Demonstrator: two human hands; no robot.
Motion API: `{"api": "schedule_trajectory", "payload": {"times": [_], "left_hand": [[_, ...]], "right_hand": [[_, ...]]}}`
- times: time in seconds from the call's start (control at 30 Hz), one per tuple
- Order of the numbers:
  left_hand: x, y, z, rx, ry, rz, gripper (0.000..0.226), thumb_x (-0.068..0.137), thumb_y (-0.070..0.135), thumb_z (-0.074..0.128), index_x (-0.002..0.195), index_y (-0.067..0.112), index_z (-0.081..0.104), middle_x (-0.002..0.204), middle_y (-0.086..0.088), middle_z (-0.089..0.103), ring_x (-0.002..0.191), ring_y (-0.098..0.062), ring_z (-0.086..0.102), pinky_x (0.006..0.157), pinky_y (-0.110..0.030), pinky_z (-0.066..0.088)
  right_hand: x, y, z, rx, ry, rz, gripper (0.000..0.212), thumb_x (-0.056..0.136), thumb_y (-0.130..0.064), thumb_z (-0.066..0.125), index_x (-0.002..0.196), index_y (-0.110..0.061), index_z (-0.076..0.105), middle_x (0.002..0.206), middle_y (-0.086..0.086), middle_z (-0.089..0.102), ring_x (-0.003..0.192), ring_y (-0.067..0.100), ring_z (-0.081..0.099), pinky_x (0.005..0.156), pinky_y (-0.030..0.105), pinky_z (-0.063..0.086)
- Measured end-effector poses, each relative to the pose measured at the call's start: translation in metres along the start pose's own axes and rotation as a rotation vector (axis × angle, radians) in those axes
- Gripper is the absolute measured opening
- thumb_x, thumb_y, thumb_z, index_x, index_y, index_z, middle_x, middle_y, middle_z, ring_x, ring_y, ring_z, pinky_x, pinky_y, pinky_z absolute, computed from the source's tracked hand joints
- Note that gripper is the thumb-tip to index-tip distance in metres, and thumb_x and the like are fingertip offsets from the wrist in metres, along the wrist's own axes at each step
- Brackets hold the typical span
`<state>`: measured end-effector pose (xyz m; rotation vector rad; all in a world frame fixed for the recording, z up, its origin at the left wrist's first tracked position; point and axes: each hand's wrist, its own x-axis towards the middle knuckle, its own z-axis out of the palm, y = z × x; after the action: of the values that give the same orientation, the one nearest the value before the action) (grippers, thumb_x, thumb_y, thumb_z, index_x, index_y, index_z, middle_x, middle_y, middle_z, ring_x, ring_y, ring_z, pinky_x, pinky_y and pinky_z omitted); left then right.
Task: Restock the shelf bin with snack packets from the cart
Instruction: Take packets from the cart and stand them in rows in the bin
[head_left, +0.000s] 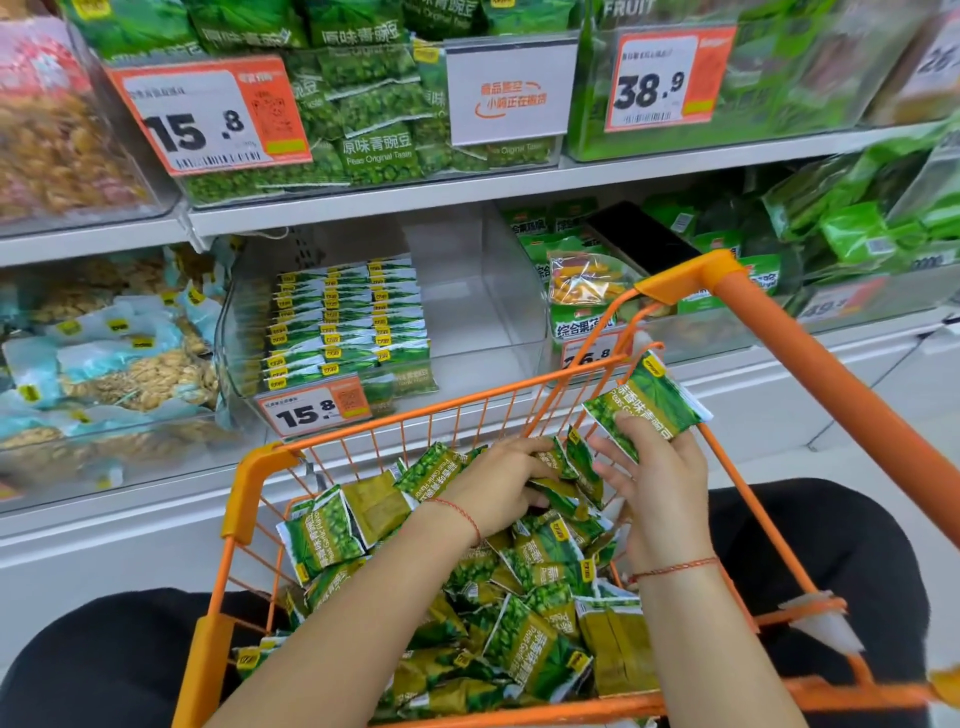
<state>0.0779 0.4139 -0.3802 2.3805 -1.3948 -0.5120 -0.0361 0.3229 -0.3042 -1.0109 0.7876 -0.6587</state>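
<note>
An orange wire cart (249, 493) in front of me holds several green pea snack packets (535, 634) in a loose heap. My right hand (660, 478) holds a green packet (649, 405) above the cart's far right corner. My left hand (498, 483) reaches into the heap and grips a few packets (566, 467) at the far side. The clear shelf bin (493, 312) stands on the lower shelf beyond the cart. Neat rows of the same packets (348, 322) fill its left part, and its right part is bare.
A 15.8 price tag (311, 410) hangs on the bin's front. Bins of nut packets (119, 364) sit to the left, mixed fruit snack bins (587, 291) to the right. The upper shelf (467, 187) carries green pea bags. The cart's orange handle (831, 374) slants across the right.
</note>
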Motion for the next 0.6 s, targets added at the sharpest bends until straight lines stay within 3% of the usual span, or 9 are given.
{"api": "schedule_trajectory", "payload": {"times": [0.17,0.23,0.33,0.4,0.47,0.6], "left_hand": [[-0.025,-0.005,-0.009,0.045,0.091,0.013,0.032,0.092,0.014,0.06,0.124,0.014,0.063,0.144,0.001,0.047,0.134,-0.019,0.038,0.11,-0.028,0.031],[-0.041,-0.006,-0.017,0.042,0.139,0.04,0.032,0.091,0.012,0.06,0.123,0.013,0.063,0.139,0.001,0.052,0.132,-0.017,0.042,0.111,-0.024,0.027],[-0.074,-0.012,-0.037,0.04,0.181,0.051,0.036,0.088,0.005,0.057,0.122,0.014,0.065,0.137,0.003,0.054,0.13,-0.013,0.043,0.112,-0.018,0.023],[-0.097,-0.02,-0.049,0.118,0.273,0.157,0.046,0.079,-0.002,0.044,0.115,0.012,0.068,0.129,0.0,0.06,0.123,-0.015,0.049,0.109,-0.03,0.037],[-0.117,-0.029,-0.06,0.207,0.332,0.31,0.054,0.073,-0.002,0.033,0.114,0.008,0.068,0.127,-0.004,0.061,0.122,-0.018,0.05,0.106,-0.032,0.04],[-0.139,-0.024,-0.082,0.387,0.36,0.566,0.048,0.094,-0.003,0.023,0.115,0.0,0.066,0.13,-0.011,0.059,0.124,-0.026,0.053,0.102,-0.036,0.045]], "right_hand": [[0.001,0.004,0.003,-0.099,-0.08,0.04,0.01,0.094,-0.011,0.053,0.092,-0.02,0.054,0.091,0.0,0.061,0.069,0.014,0.065,0.052,0.018,0.052],[0.001,0.005,0.003,-0.104,-0.081,0.076,0.002,0.095,-0.019,0.053,0.097,-0.02,0.053,0.102,-0.003,0.056,0.075,0.017,0.066,0.055,0.02,0.054],[0.001,0.008,0.004,-0.132,-0.107,0.138,0.034,0.097,-0.026,0.051,0.127,-0.012,0.044,0.12,-0.003,0.045,0.077,0.018,0.066,0.053,0.022,0.056],[0.001,0.011,0.005,-0.235,-0.142,0.126,0.046,0.097,-0.025,0.05,0.137,-0.008,0.036,0.129,0.001,0.044,0.066,0.016,0.066,0.051,0.023,0.055],[0.0,0.012,0.006,-0.32,-0.17,0.094,0.049,0.097,-0.023,0.049,0.141,-0.009,0.031,0.134,0.004,0.042,0.055,0.014,0.064,0.056,0.026,0.055],[-0.009,0.01,0.013,-0.388,-0.273,0.251,0.058,0.098,-0.026,0.049,0.148,-0.012,0.024,0.145,0.006,0.037,0.054,0.018,0.062,0.048,0.022,0.052]]}}
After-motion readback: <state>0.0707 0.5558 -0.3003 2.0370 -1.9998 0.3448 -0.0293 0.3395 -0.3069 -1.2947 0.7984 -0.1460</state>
